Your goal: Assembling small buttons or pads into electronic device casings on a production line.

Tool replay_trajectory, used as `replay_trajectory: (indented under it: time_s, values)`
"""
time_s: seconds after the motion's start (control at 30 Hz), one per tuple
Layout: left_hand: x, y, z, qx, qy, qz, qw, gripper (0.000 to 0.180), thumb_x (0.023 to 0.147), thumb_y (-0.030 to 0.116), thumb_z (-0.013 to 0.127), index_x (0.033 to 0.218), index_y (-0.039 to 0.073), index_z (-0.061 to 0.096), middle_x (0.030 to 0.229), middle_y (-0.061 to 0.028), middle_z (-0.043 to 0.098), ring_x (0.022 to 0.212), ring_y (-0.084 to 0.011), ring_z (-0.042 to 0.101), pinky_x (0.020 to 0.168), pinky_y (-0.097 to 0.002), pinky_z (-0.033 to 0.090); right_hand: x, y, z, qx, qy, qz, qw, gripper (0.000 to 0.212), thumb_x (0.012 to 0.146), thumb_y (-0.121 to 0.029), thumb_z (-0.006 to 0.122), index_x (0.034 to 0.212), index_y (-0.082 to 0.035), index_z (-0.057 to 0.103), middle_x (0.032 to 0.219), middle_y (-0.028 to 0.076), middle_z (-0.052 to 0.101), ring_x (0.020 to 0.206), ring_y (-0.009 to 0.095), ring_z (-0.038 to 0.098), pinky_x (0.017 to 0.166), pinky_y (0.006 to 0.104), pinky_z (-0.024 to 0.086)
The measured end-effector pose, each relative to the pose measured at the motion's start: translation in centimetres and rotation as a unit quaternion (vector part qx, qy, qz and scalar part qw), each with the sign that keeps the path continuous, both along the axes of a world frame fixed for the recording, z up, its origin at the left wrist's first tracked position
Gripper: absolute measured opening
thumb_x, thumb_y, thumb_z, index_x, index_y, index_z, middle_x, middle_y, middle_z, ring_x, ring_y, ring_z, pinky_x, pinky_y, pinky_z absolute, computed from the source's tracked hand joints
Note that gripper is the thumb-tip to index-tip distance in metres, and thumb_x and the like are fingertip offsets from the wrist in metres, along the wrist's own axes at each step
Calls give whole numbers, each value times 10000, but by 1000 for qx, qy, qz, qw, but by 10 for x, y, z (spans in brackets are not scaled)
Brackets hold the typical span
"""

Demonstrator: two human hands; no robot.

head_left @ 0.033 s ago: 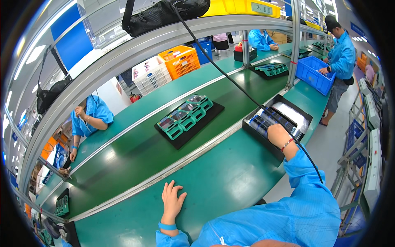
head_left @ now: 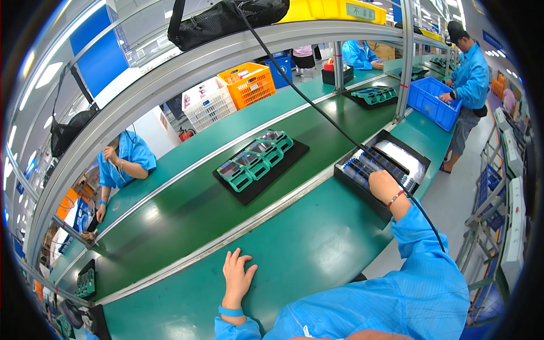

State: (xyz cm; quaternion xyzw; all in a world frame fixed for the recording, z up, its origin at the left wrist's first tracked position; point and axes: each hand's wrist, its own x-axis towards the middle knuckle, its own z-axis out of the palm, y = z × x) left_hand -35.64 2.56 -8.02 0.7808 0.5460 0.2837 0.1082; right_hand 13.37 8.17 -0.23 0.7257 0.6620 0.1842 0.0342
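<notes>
Left hand (head_left: 238,276) lies palm down on the smooth green table (head_left: 294,255), fingers spread. Right hand (head_left: 383,186) is curled down inside a black, straight-sided box (head_left: 364,198) at the table's right end, over rows of dark parts (head_left: 355,165) with blue bits; whether it pinches one, I cannot tell. Beyond a metal strip (head_left: 243,228) runs a darker green belt (head_left: 164,226), where one flat mat (head_left: 249,196) mid-belt bears open green frames (head_left: 256,161). Past it stand two latticed plastic crates, one white (head_left: 213,117), one orange (head_left: 249,94).
</notes>
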Motion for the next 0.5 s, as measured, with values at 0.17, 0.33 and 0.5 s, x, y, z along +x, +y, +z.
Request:
replay_trajectory:
  time_s: [0.17,0.33,0.5]
  values:
    - [-6,0,-2,-9,-4,-1,1000,318,774,229,706,1057,128,601,1365,-172,426,1312,-398,311,1048,-483,262,-2,0,1,23,27,2,999,148,751,-61,552,738,-43,698,739,172,664,718,309,670,636,398,540]
    - [-11,1,-6,-9,-4,-3,1000,315,781,243,699,1060,133,603,1366,-167,428,1312,-398,312,1049,-483,261,-16,-15,42,-1,68,-34,997,153,752,-63,538,742,-1,677,778,206,656,746,338,664,647,414,538]
    - [-15,4,-6,-3,1,0,1000,308,795,242,688,1069,130,604,1357,-167,438,1306,-395,323,1047,-478,269,-58,-25,94,126,117,6,985,129,772,-45,530,862,-6,613,746,188,647,720,330,656,623,414,534]
